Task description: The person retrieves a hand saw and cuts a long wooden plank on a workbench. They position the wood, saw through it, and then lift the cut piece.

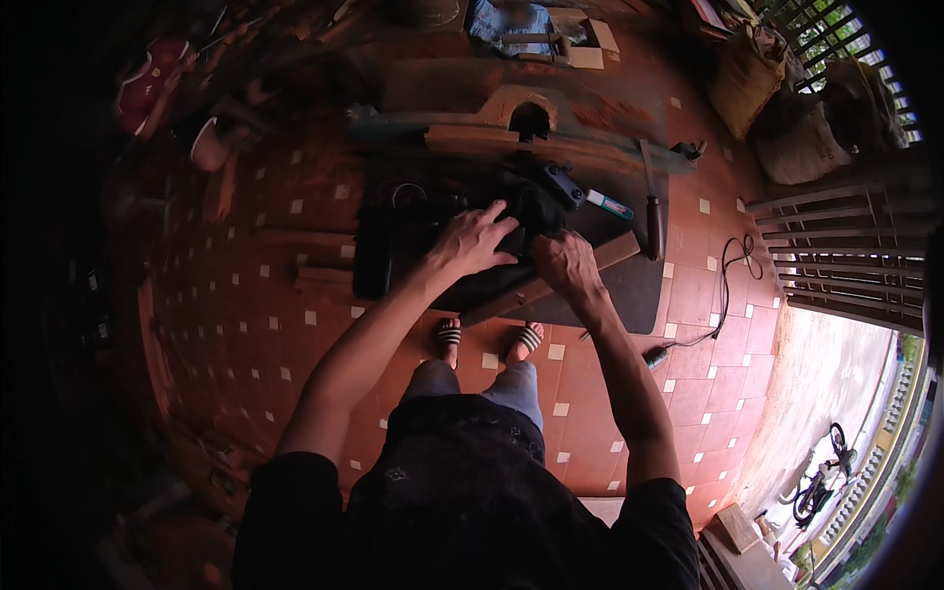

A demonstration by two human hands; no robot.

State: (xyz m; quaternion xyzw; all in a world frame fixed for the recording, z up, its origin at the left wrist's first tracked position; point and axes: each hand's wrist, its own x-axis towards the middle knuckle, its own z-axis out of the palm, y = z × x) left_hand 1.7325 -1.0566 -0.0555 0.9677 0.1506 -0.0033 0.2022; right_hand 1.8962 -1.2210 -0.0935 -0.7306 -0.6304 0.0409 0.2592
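One wooden strip (612, 254), one green-and-white tube (610, 204) and one wood-handled tool (653, 211) lie on the dark surface (634, 300) mid-frame, above a red tiled floor (688, 393). Near a black bundle (538, 206) at centre, the left hand (472, 243) spreads its fingers; the right hand's (570, 264) curl, though what they grip, if anything, I can't tell in this gloom.

Matt wooden strip (519, 295), smooth tiles (726, 385)

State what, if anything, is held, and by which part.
The left hand is spread, holding nothing visible. The right hand curls beside a black item; whether it grips cannot be told.
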